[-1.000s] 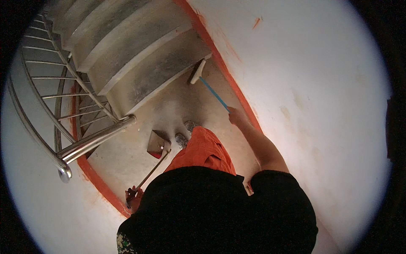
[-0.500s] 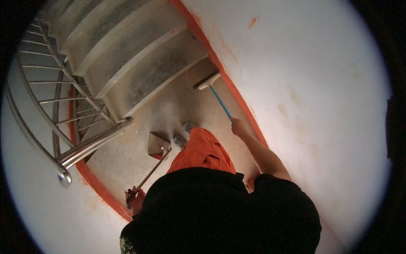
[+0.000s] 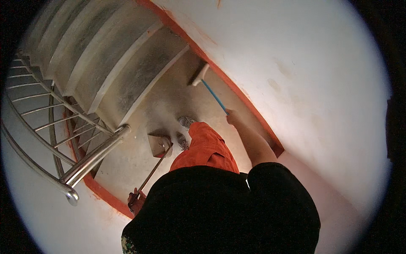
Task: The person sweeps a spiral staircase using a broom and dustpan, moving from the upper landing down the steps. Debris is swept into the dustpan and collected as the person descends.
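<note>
My right hand (image 3: 231, 117) is closed round the blue handle of a broom (image 3: 214, 96). The broom's pale head, with dark bristles, rests on the floor by the red-edged wall, near the lowest step. At lower left my left hand (image 3: 136, 202) grips the long thin handle of a dustpan (image 3: 158, 145), partly hidden by my dark top. The dustpan's pan stands on the floor just left of my shoes (image 3: 184, 122). What lies inside the pan is too dim to make out.
Concrete stairs (image 3: 122, 67) rise toward the upper left. A curved metal railing (image 3: 95, 154) runs along their left side and ends near the dustpan. A white wall (image 3: 304, 93) with a red painted base borders the right side of the concrete floor (image 3: 122, 163).
The view has turned, so the stairs and railing sit lower and further left. My right hand and the broom have swung a little leftward in view; the dustpan stays beside my shoes.
</note>
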The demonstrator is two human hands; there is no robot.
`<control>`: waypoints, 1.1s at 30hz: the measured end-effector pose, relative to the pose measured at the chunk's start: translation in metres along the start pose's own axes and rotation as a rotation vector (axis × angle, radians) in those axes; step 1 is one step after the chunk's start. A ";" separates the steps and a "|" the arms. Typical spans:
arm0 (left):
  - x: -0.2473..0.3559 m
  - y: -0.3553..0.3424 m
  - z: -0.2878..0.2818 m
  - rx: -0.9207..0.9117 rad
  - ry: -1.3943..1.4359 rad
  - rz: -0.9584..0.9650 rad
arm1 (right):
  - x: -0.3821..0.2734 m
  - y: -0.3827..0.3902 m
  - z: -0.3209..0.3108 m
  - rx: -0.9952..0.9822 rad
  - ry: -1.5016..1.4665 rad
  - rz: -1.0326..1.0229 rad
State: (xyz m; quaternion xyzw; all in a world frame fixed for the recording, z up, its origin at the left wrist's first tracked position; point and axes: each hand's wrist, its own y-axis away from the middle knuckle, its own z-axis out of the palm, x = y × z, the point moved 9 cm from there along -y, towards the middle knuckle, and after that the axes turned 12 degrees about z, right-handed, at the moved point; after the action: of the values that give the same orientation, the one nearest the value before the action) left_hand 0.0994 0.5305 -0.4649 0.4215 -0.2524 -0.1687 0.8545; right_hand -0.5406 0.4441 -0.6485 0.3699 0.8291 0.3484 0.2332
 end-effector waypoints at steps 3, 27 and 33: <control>-0.009 0.002 0.021 -0.081 0.066 -0.089 | 0.033 0.045 -0.019 0.067 0.148 0.019; 0.026 0.014 0.021 -0.233 -0.274 0.016 | 0.083 0.069 0.044 0.068 -0.099 0.213; 0.025 0.009 0.019 -0.294 -0.304 -0.008 | 0.128 0.142 0.031 0.122 0.030 0.238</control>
State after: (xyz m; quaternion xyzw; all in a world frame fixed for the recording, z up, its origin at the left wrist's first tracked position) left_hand 0.1099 0.5109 -0.4405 0.2630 -0.3495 -0.2687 0.8582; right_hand -0.5356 0.6245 -0.5782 0.4738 0.8024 0.3283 0.1548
